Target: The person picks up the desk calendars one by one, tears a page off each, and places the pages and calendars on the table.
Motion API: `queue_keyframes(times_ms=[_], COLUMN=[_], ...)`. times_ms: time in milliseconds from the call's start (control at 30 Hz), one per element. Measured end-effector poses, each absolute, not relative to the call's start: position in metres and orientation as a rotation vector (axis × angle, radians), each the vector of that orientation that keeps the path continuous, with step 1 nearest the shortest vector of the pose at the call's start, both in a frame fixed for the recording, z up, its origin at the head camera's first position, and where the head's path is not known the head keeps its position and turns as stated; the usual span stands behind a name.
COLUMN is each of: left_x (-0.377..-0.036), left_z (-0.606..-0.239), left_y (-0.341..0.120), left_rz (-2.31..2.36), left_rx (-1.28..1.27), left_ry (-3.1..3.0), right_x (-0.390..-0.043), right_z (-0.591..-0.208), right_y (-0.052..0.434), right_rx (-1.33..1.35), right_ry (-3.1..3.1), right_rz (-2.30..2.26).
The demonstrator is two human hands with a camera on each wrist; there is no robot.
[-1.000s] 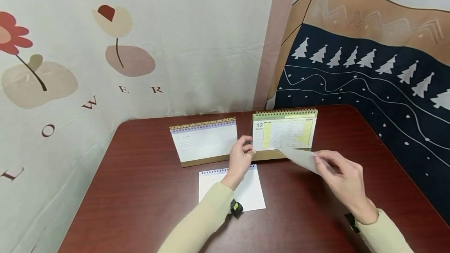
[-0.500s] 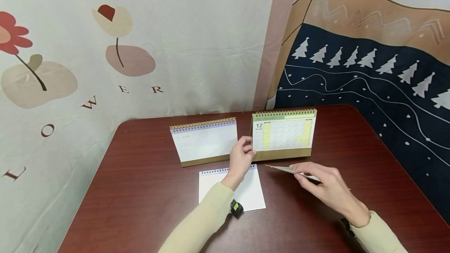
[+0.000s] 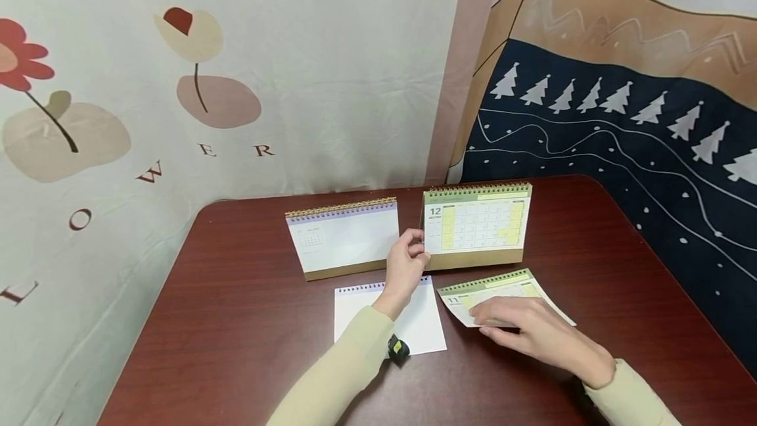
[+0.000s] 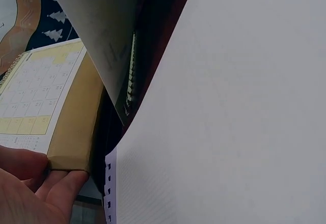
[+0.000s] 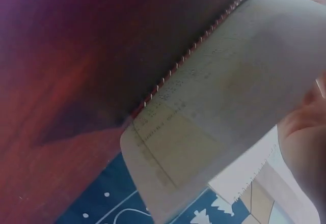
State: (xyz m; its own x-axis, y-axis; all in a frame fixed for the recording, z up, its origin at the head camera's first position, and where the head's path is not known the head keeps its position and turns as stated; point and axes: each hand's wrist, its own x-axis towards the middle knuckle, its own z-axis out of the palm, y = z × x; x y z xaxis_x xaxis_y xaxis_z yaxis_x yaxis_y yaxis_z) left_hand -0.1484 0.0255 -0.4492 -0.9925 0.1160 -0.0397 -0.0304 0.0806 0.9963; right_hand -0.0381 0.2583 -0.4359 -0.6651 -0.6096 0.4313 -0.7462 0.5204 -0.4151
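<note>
A green desk calendar (image 3: 476, 223) showing 12 stands on the dark red table (image 3: 248, 347). My left hand (image 3: 407, 260) pinches its lower left corner; the left wrist view shows my fingers (image 4: 35, 183) on the cardboard base (image 4: 76, 127). A loose green page (image 3: 503, 289) marked 11 lies flat in front of the calendar. My right hand (image 3: 529, 331) rests on it with fingers laid out straight. The right wrist view shows that page (image 5: 219, 117) close up, with a finger (image 5: 305, 132) at its edge.
A purple-topped desk calendar (image 3: 344, 238) stands to the left of the green one. A loose white page (image 3: 416, 321) lies under my left forearm, also filling the left wrist view (image 4: 234, 107). Patterned cloths (image 3: 236, 71) hang behind the table and to the right.
My right hand has brought the loose green page down from the air in front of the calendar and laid it flat on the table. The left hand has stayed put.
</note>
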Motion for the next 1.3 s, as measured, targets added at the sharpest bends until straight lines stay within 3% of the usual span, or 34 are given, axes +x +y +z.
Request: queue_keyframes(times_ms=[667,1300], left_x=[-0.148,-0.150], left_z=[-0.449,-0.450], left_y=[0.026,0.027], left_rz=[2.049,2.046], left_rx=[0.090,0.088], left_ry=[2.230,2.231], right_x=[-0.034,-0.029], right_z=[-0.442,-0.444], right_y=[0.250,0.244], right_rx=[1.169,0.810], right_ry=[-2.866,-3.192], right_rz=[0.641,0.653])
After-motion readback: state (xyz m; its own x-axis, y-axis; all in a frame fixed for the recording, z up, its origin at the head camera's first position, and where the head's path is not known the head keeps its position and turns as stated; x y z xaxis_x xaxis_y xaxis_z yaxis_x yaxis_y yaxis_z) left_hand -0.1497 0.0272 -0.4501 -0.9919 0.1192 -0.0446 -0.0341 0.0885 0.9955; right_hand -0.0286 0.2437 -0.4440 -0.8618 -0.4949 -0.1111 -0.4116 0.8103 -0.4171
